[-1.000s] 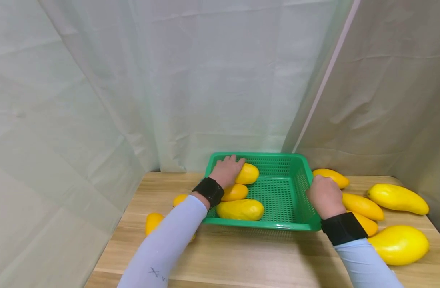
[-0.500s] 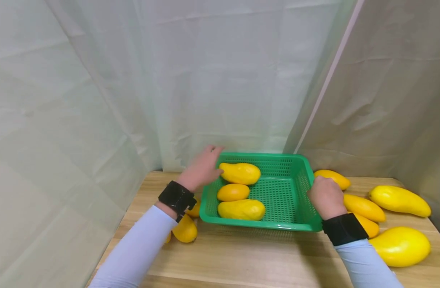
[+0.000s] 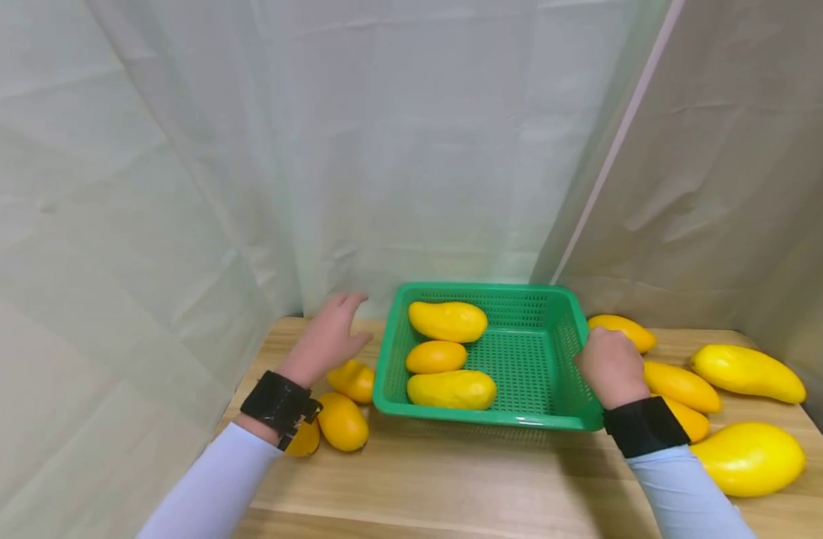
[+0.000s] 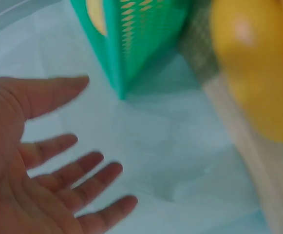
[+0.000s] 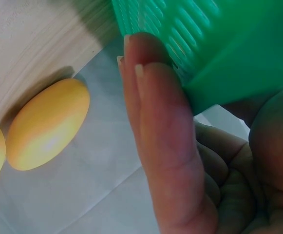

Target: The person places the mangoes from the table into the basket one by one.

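Three yellow fruits (image 3: 436,358) lie in one green basket (image 3: 485,420), eight outside.

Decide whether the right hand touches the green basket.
Touching: the right wrist view shows the right hand gripping the green basket, fingers against its slotted wall.

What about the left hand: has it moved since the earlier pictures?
Yes: judged against the table, the left hand has moved left, out of the green basket.
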A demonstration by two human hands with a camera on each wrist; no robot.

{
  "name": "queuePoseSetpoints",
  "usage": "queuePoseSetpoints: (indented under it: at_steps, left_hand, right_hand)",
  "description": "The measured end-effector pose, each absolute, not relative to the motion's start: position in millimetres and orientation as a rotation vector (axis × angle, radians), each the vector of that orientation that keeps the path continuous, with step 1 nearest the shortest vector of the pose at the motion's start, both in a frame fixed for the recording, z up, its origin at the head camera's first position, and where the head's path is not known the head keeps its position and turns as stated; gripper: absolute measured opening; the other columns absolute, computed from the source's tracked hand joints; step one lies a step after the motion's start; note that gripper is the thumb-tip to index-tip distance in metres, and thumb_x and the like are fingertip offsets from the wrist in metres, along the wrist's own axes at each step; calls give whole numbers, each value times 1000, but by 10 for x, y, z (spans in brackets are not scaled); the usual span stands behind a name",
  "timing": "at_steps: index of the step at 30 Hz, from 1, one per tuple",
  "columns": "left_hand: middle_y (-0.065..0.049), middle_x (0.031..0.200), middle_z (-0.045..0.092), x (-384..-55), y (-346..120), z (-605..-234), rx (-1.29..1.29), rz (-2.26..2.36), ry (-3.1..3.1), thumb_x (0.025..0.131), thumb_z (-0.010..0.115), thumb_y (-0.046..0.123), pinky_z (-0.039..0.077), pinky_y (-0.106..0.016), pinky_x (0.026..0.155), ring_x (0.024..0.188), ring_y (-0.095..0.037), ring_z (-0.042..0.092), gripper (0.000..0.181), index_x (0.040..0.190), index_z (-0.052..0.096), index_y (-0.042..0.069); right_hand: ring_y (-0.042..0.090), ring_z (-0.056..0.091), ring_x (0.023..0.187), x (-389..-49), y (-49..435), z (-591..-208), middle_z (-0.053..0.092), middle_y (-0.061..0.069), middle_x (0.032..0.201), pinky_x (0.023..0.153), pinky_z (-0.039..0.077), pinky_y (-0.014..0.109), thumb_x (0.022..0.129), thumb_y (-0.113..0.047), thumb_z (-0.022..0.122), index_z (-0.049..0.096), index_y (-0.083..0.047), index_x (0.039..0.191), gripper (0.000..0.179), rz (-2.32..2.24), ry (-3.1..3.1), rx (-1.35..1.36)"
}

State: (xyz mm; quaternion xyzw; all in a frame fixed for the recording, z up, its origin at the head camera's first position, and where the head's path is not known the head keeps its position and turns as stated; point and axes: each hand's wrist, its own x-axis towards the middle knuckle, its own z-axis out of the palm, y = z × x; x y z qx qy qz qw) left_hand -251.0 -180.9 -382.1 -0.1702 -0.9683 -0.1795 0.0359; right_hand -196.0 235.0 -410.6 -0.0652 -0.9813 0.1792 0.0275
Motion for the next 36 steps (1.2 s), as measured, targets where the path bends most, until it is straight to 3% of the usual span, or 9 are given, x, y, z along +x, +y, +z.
queuePoseSetpoints:
  at_steps: [9, 17, 22, 28, 36]
  left_hand:
    - [-7, 141, 44, -2397, -2058, -4091, -588, -679, -3134, 77, 73, 33, 39, -51, 103, 128, -29, 43, 72, 139, 41, 14]
    - [0, 139, 47, -2368, -2123, -4297, -629, -775, -3219, 61, 84, 33, 35, -50, 107, 131, -25, 41, 83, 135, 48, 18]
    - [2, 132, 53, -2365, -2068, -4433, -702, -725, -3227, 53, 87, 29, 38, -47, 104, 124, -23, 46, 83, 129, 54, 21]
    - [-5, 126, 55, -2367, -2005, -4519, -723, -617, -3261, 52, 86, 26, 45, -40, 91, 106, -20, 53, 80, 126, 56, 17]
    - [-1, 126, 55, -2417, -1969, -4560, -643, -517, -3316, 53, 85, 24, 45, -42, 89, 105, -21, 51, 79, 126, 56, 21]
  right_hand:
    - [29, 52, 53, -1959, 2329, -4076, 53, 17, 62, 44, 43, 37, 81, -9, 58, 56, 5, 70, 18, 525, -3041, -205]
    - [29, 52, 54, -1965, 2341, -4088, 52, 17, 62, 44, 43, 36, 81, -9, 59, 56, 5, 71, 18, 528, -3047, -214]
    - [28, 51, 53, -1965, 2340, -4095, 51, 16, 61, 44, 42, 35, 82, -10, 60, 55, 4, 71, 19, 527, -3044, -212]
    - [28, 51, 54, -1982, 2333, -4106, 51, 16, 63, 44, 41, 33, 83, -13, 61, 54, 4, 72, 21, 522, -3044, -220]
    - [29, 51, 54, -1966, 2331, -4100, 51, 16, 62, 44, 41, 34, 83, -13, 62, 53, 4, 72, 22, 515, -3027, -212]
